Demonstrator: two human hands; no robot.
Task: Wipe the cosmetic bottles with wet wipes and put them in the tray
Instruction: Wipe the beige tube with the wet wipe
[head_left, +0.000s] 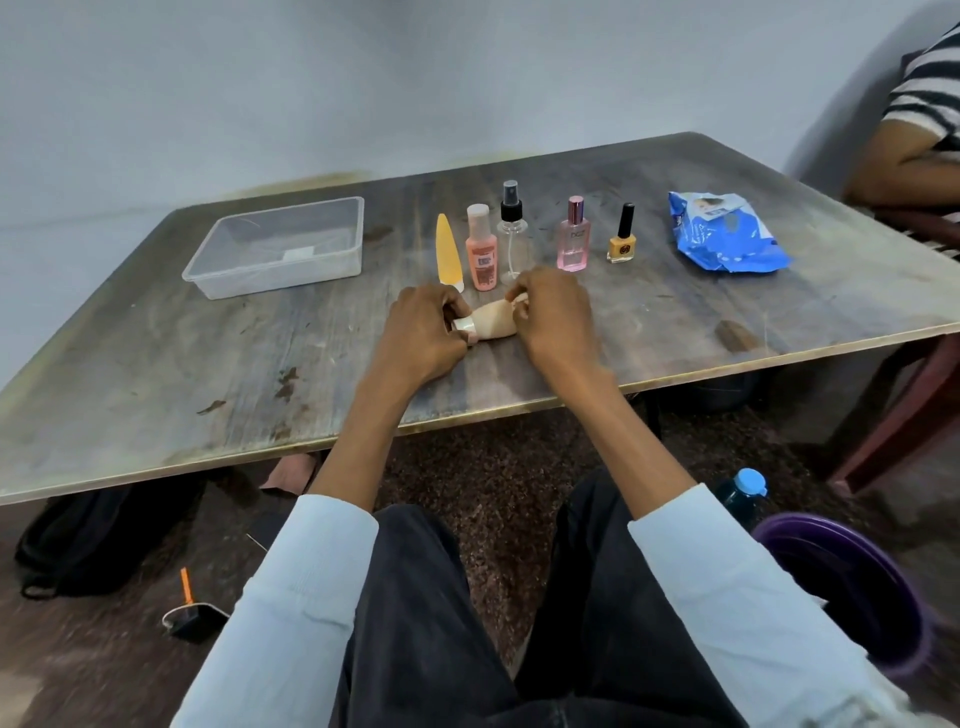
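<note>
A beige cosmetic bottle (493, 321) lies on its side between my hands, just above the table. My left hand (423, 332) grips its cap end. At the other end my right hand (553, 317) pinches the bottle; I cannot tell if a wipe is between the fingers. Behind them stand a yellow tube (448, 254), a peach bottle (480, 249), a clear spray bottle (511, 228), a pink perfume bottle (573, 236) and a yellow nail polish (622, 236). The clear plastic tray (275, 249) sits at the left with nothing in it. The blue wet wipes pack (724, 231) lies at the right.
The worn wooden table (208, 374) has its front edge close to my knees. Another person's arm (904, 166) rests at the far right corner. A purple bin (852, 587) and a blue-capped bottle (745, 488) stand on the floor to my right, a black bag (78, 545) to my left.
</note>
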